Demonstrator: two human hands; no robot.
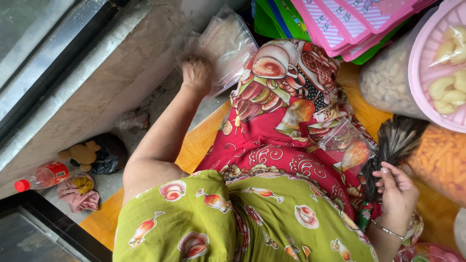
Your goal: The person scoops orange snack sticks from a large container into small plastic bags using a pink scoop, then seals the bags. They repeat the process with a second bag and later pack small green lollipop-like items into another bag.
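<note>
**While left hand works the bag stack, right hand idle by the brush**

As seen from the head cam, the person sits on a yellow mat (194, 140), with a red patterned cloth (281, 121) over the lap.

Left hand (196, 73): arm stretched fwd, hand set on a stack of clear plastic bags (228, 43) that leans at the foot of a concrete ledge (111, 73). Only the back of the hand shows. Its fingers curl down onto the stack and are hidden, so cannot tell whether they pinch a bag or only press on it.

Right hand (395, 194): low at the right knee, fingers loosely bent and slack, nothing held. Fingertips lie just beside, perhaps touching, a dark bristle brush (393, 140).

One small clear bag (347, 145) lies flat on the lap cloth, apart from both hands and approx. between them.

Surroundings: pink tray (422, 73) with pale snack pieces at upper right, bulk bag of pale snacks (388, 82) beside it, orange snack sticks (444, 160) below. Folded pink striped bags (349, 19) at top. Bottle with red cap (41, 177) and a pink rag (77, 196) lie on the floor at left.

Assessment: step in hand looks like contact with the bag stack, reach complete, no bag clear of it yet. Taking one bag would req. a pinch that peels a single thin sheet. Film is slippery and the layers cling, so several may come away together.
</note>
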